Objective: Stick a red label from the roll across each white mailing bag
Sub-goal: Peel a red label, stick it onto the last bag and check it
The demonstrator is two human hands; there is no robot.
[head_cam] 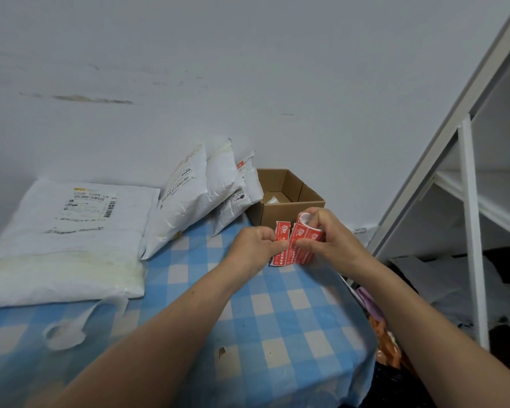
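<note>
Nearest us, our two bare forearms run up from the bottom edge, their elbows cut off by the frame. They cross a table (pixel 277 319) under a blue and white checked cloth, where a curl of white backing strip (pixel 68 331) lies loose near the left forearm.

Above the cloth, our left hand (pixel 255 245) pinches a red label (pixel 281 245) between thumb and fingertips; its lower end hangs free, and part of it is covered by the thumb. Just beside it, our right hand (pixel 327 235) is closed around the roll of red labels (pixel 306 231), fingers wrapped over it so that most of the roll is hidden. We cannot tell whether the label has fully parted from the roll. The white print on the labels is too small to read.

Further back on the left, a large white mailing bag (pixel 65 240) lies flat. Beyond it, three more white bags (pixel 200 189) lean together against an open cardboard box (pixel 289 198), whose contents we can barely make out. At far right stands a white shelf frame (pixel 471 231), cut off by the edge.
</note>
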